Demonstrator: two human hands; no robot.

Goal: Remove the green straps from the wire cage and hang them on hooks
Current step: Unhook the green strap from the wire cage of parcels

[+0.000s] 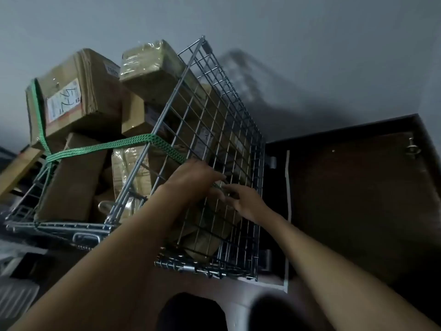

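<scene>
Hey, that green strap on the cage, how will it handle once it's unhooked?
Likely floppy: the strap bends sharply round the cage corner. It may snap back, since it looks taut across the boxes. Probably light: thin, perforated.

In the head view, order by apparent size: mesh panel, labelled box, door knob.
1. mesh panel
2. labelled box
3. door knob
The panel is nearer the camera, so true sizes stay unsure.
</scene>
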